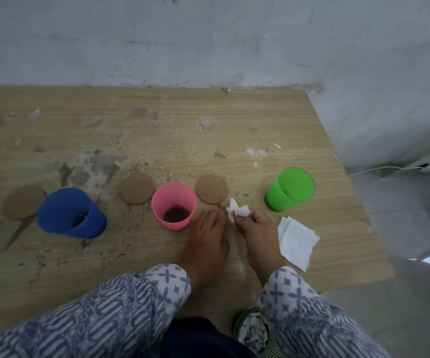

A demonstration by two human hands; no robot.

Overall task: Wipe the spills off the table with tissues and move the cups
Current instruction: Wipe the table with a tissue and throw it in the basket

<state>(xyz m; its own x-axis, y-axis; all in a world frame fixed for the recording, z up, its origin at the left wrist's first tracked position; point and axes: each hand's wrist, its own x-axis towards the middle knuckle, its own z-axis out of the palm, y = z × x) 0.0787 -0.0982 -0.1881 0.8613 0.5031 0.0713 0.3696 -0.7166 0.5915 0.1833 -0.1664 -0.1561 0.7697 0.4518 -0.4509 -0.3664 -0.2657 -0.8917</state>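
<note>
My right hand (256, 232) pinches a crumpled, pink-stained tissue (237, 212) just above the table, right of the pink cup (174, 205). My left hand (206, 244) lies flat on the table beside that cup, fingers apart, holding nothing. The pink cup holds dark red liquid. A blue cup (70, 213) stands to the left and a green cup (290, 189) to the right. Folded clean tissues (296, 241) lie near my right hand. Dark stains (92, 164) mark the wooden table (183, 130) behind the blue cup.
Three round brown coasters lie on the table: one (23, 202) left of the blue cup, one (137, 187) left of the pink cup, one (212, 188) to its right. A green bin (254, 330) with crumpled tissues stands below the front edge. A wall runs behind.
</note>
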